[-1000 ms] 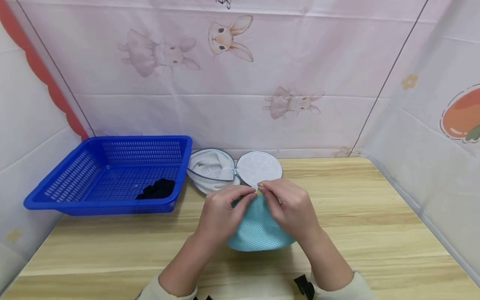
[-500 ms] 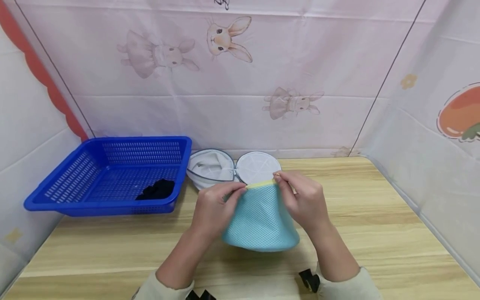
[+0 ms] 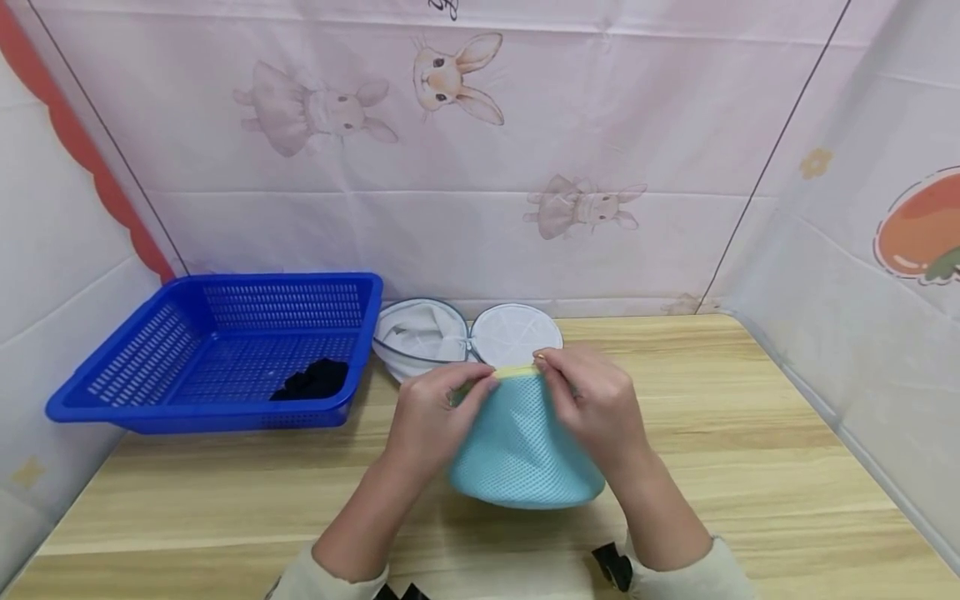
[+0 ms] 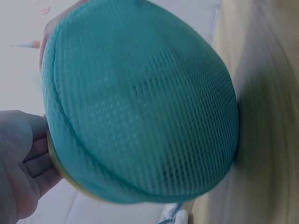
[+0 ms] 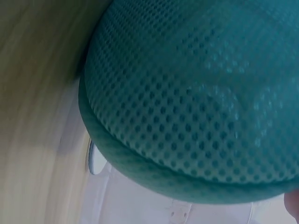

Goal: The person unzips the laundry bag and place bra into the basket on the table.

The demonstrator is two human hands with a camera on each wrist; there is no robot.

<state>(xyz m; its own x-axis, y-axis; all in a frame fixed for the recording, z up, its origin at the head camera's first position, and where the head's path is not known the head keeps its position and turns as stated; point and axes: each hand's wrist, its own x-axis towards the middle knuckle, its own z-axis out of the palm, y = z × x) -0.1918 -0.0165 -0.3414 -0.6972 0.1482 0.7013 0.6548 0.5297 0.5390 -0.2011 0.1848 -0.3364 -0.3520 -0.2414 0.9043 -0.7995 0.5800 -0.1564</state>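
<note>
A turquoise mesh laundry bag [image 3: 528,450] with a yellow zip [image 3: 517,371] along its top edge stands upright between the hands, its rounded base towards the head camera. My left hand [image 3: 435,421] pinches the top edge at the zip's left end. At the right part of the zip, my right hand [image 3: 600,408] pinches a small piece that looks like the zip pull. The left wrist view has the left hand [image 4: 21,163] at the bag's yellow edge, some fingers behind it. Mesh [image 5: 187,107] fills most of the right wrist view. The bag's inside is hidden.
At the left, a blue plastic basket [image 3: 213,408] holds a crumpled black cloth [image 3: 315,379]. Behind the bag, against the wall, lies a white mesh laundry bag [image 3: 420,333] with its round lid [image 3: 517,333] folded out. Printed sheets cover the walls around the wooden table [image 3: 750,467].
From close together at the bag's top, the hands have spread apart, baring the yellow zip. The right hand went right, then came slightly back left. The left hand shifted a little left.
</note>
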